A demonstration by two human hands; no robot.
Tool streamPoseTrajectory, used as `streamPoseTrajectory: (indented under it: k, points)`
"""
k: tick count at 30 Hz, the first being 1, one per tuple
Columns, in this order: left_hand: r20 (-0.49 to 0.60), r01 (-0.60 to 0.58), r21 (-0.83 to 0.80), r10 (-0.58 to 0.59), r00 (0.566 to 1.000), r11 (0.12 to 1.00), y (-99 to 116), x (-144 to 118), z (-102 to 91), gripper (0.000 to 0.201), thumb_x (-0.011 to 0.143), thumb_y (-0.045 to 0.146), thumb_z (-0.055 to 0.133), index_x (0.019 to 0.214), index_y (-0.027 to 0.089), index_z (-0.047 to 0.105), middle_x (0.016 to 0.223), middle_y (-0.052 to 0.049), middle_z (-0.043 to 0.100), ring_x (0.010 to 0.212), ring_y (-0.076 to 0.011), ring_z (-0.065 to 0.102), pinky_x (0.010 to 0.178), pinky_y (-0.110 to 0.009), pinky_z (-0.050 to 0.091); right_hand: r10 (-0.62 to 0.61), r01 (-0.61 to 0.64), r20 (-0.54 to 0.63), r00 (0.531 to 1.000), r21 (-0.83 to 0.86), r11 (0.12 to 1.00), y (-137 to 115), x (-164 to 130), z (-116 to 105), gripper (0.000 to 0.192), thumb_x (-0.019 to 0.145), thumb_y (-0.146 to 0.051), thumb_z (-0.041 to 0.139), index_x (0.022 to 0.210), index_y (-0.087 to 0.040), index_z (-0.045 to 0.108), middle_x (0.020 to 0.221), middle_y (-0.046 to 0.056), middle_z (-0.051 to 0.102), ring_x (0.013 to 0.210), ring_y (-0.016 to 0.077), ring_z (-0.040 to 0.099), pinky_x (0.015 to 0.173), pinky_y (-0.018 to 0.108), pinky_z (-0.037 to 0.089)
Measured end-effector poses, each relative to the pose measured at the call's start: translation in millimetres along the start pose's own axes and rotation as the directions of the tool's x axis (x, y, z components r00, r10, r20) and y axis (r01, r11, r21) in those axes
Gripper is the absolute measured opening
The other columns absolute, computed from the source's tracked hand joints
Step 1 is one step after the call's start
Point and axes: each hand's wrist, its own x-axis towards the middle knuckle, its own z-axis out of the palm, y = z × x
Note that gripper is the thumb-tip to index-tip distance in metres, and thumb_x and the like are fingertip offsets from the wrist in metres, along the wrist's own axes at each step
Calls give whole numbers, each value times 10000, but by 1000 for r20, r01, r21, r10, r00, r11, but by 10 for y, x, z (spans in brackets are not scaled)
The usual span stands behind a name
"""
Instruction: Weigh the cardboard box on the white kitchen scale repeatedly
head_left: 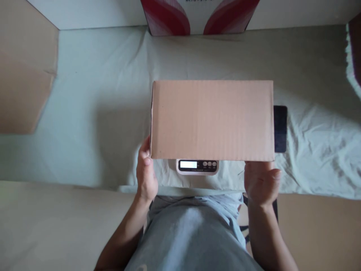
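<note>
A plain brown cardboard box point(213, 119) is in the middle of the head view, above a small digital scale point(197, 167). Only the scale's front edge shows, with a lit display and several buttons; the box hides the rest. My left hand point(146, 175) grips the box at its lower left corner, fingers along the side. At the lower right, my right hand point(261, 182) holds the box from below; its fingers pass out of sight under it and the thumb points outward. Whether the box touches the scale I cannot tell.
A black phone-like slab point(280, 129) pokes out past the box's right side. Pale green cloth point(118, 67) covers the table. A large cardboard piece point(25, 71) stands at the left, a red and white box point(197, 19) at the back, and a dark red object point(354, 49) at the right edge.
</note>
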Motion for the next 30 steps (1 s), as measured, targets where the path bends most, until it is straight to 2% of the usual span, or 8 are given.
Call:
streamPoseTrajectory:
  k: [5, 10, 15, 21, 26, 30]
  points:
    - [16, -64, -74, 65, 998, 995, 66, 63, 38, 404, 914, 442, 389, 1288, 359, 519, 1381, 0, 538, 1325, -205, 463, 1154, -411, 341, -56, 56, 8, 998, 15, 998, -29, 37, 26, 566, 823, -598, 385, 1259, -279, 554, 1332, 36, 585, 1302, 262, 488, 1172, 499, 254]
    - [-14, -52, -32, 52, 999, 998, 134, 41, 53, 433, 898, 500, 404, 1269, 321, 538, 1360, -28, 543, 1318, -251, 471, 1131, -473, 360, -87, 87, 22, 996, -14, 996, -78, 36, 43, 553, 833, -606, 356, 1255, -311, 557, 1304, 15, 605, 1280, 256, 511, 1175, 501, 250]
    - [-20, -83, -98, 81, 997, 992, 197, 17, 47, 440, 888, 473, 453, 1277, 293, 555, 1359, -24, 548, 1332, -228, 451, 1148, -416, 346, -83, 82, -23, 996, -27, 996, -123, 38, 61, 521, 836, -576, 361, 1239, -320, 570, 1277, 7, 615, 1297, 246, 486, 1167, 506, 255]
    - [-40, -55, -14, 55, 998, 998, 229, -12, 16, 477, 892, 504, 413, 1316, 311, 517, 1416, -25, 510, 1359, -229, 423, 1142, -415, 346, -100, 100, -60, 993, -10, 995, -151, 34, 74, 507, 846, -555, 341, 1194, -298, 607, 1259, 14, 614, 1266, 240, 505, 1156, 482, 273]
    - [30, -17, 6, 17, 999, 1000, 283, -32, 63, 484, 867, 557, 427, 1276, 323, 536, 1390, -34, 531, 1313, -251, 475, 1080, -421, 417, -93, 92, -3, 996, -28, 995, -138, 16, 101, 511, 812, -600, 380, 1141, -300, 632, 1141, 19, 665, 1158, 260, 568, 1120, 482, 313]
    - [55, -61, -12, 61, 997, 998, 376, 107, 179, 518, 855, 593, 432, 1306, 346, 495, 1441, -23, 472, 1362, -262, 415, 1112, -454, 372, -145, 144, -24, 989, -15, 989, -230, 147, 212, 507, 811, -596, 375, 1122, -296, 640, 1200, 28, 631, 1248, 272, 508, 1142, 486, 290]
